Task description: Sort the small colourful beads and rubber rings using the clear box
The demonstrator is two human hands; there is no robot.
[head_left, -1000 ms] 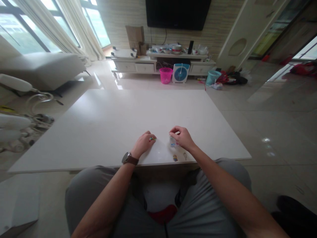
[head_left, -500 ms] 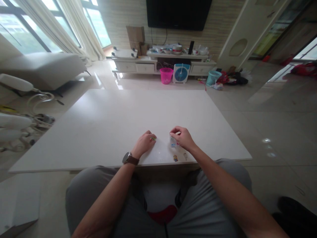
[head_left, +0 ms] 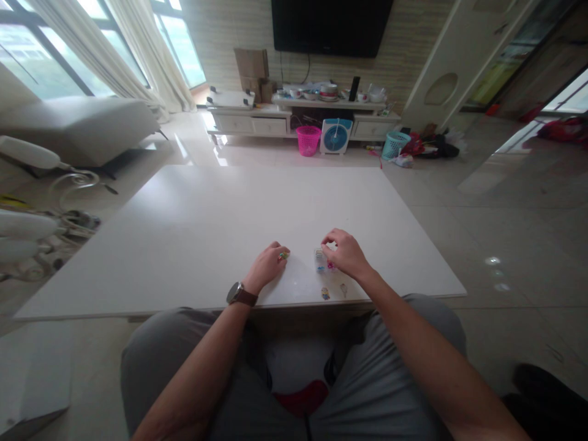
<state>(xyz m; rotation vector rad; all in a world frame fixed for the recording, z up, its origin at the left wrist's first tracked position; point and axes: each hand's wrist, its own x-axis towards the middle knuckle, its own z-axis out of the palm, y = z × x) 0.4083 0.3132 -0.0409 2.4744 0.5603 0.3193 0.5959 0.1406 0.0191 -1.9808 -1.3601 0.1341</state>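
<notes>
On the white table [head_left: 220, 233], my left hand [head_left: 265, 266] rests with its fingers closed around a small green and red trinket [head_left: 283, 256], mostly covered by the fingers. My right hand [head_left: 348, 254] is closed in a pinch at the far edge of a small clear plastic box [head_left: 320, 262]. Whatever is between thumb and forefinger is too small to make out. Blue and pink bits show in the box, partly behind that hand. Nearer me lie a flat yellow and blue cartoon figure [head_left: 325, 293] and a small metal key ring [head_left: 343, 290].
The table's front edge runs just above my knees. Past its far side stand a pink basket [head_left: 308, 141], a blue fan [head_left: 335, 136] and a teal basket [head_left: 395, 145] by a low cabinet [head_left: 271, 125]. White chairs [head_left: 27, 226] are at left.
My right hand has shifted slightly right and away from me, uncovering more of the clear box. My left hand has stayed in place around the trinket.
</notes>
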